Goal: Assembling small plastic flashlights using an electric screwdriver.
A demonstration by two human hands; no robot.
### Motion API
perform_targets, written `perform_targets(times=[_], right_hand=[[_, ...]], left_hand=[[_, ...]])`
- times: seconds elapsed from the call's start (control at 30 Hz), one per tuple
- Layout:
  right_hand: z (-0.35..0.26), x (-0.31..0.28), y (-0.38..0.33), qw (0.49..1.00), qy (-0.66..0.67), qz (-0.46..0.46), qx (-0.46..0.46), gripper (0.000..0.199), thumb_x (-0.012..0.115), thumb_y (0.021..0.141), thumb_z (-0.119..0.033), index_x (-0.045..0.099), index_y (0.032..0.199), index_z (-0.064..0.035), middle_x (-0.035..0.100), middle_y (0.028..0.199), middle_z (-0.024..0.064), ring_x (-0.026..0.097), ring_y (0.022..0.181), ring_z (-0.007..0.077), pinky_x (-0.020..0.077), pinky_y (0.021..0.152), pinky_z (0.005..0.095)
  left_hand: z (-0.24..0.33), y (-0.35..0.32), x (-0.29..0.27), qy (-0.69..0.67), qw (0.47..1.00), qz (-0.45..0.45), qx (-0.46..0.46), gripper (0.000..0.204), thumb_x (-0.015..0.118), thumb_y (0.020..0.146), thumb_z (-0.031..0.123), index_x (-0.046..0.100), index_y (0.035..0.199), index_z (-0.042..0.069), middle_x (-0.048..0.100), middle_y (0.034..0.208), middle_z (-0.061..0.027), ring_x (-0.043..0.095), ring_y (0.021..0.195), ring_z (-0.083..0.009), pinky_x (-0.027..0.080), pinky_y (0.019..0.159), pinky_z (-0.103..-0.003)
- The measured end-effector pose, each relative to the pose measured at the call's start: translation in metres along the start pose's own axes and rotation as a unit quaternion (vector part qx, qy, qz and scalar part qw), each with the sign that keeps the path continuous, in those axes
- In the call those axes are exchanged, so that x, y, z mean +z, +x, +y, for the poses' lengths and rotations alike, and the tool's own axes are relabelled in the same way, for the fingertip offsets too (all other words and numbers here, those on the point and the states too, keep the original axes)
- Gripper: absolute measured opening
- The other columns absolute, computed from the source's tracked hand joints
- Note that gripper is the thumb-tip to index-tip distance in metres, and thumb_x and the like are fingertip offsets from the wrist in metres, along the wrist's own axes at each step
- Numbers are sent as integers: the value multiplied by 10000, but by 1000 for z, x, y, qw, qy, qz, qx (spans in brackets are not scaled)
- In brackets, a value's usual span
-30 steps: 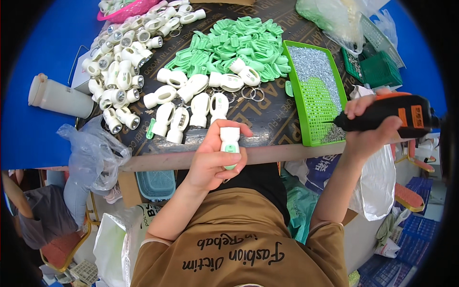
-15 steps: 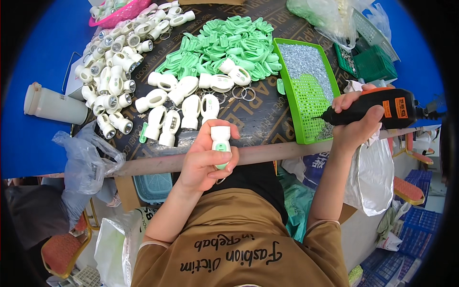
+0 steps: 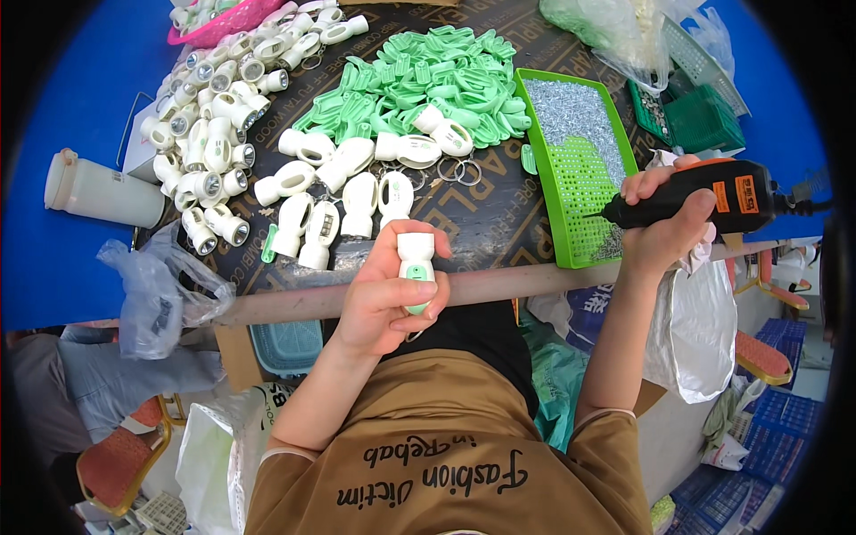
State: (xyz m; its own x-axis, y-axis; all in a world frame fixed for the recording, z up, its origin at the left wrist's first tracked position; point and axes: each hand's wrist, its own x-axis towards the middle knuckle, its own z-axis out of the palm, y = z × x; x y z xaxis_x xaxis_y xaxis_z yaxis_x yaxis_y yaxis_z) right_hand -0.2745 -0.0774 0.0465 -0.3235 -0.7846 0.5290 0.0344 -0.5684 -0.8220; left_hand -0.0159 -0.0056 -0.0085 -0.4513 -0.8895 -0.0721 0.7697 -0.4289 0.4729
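My left hand (image 3: 383, 299) is closed around a small white flashlight (image 3: 415, 248) with a green cover on its handle, the thumb pressed on that cover. In my right hand (image 3: 664, 214) is a black electric screwdriver (image 3: 727, 198) with orange labels, its thin bit pointing left. That bit is over the bright green tray (image 3: 571, 201), where many small silvery screws (image 3: 575, 111) lie. Ahead of my left hand several white flashlight bodies (image 3: 359, 205) with key rings (image 3: 459, 171) rest on the table. Behind them is a heap of pale green plastic covers (image 3: 428, 80).
A pile of white flashlights (image 3: 209, 134) fills the left side, by a pink basket (image 3: 214, 22). At far left a white cup (image 3: 102, 190) lies tilted. A clear plastic bag (image 3: 160, 290) hangs over the table edge (image 3: 499, 285). Dark green baskets (image 3: 704, 120) stand back right.
The table view has shifted very slightly. Both hands keep their holds almost unmoved. At lower left, a seated person's legs have moved.
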Motion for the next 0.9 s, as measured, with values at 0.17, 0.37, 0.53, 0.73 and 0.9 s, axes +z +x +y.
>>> perform_targets(times=[0.17, 0.37, 0.53, 0.73, 0.9], right_hand=[[-3, 4, 0, 1000, -2, 9, -4, 591, 575, 781, -560, 443, 1026, -39, 469, 597, 64, 436, 511, 160, 388, 516, 290], [-36, 17, 6, 996, 68, -51, 12, 744, 471, 769, -682, 397, 1118, -29, 462, 609, 63, 434, 513, 156, 359, 508, 290], [-70, 57, -13, 960, 206, -144, 121, 842, 577, 591, -769, 415, 1079, -101, 436, 647, 3, 418, 539, 115, 321, 548, 257], [-77, 109, -30, 916, 220, -312, 124, 857, 549, 629, -766, 362, 1151, -112, 473, 698, 29, 463, 548, 153, 372, 560, 310], [-70, 111, -33, 913, 252, -288, 143, 873, 508, 627, -793, 375, 1156, -111, 472, 682, 29, 455, 538, 145, 362, 544, 301]], left_hand=[[-1, -2, 0, -3, 1000, 1, 4, 460, 520, 744, -69, 353, 1141, 91, 414, 1057, -98, 485, 595, -141, 235, 342, -172], [1, -2, 6, 18, 999, 39, -6, 487, 518, 723, -101, 345, 1134, 97, 429, 1028, -80, 494, 587, -128, 241, 353, -181], [0, 2, 10, 47, 998, 48, -12, 481, 510, 727, -102, 348, 1128, 110, 430, 1020, -60, 483, 574, -108, 240, 355, -188], [2, -1, 10, 82, 994, 64, -24, 491, 522, 728, -93, 349, 1129, 131, 433, 1009, -28, 476, 578, -94, 255, 369, -184], [1, -1, 9, 74, 995, 50, -32, 506, 531, 725, -82, 348, 1138, 147, 432, 1008, -18, 479, 594, -92, 271, 385, -181]])
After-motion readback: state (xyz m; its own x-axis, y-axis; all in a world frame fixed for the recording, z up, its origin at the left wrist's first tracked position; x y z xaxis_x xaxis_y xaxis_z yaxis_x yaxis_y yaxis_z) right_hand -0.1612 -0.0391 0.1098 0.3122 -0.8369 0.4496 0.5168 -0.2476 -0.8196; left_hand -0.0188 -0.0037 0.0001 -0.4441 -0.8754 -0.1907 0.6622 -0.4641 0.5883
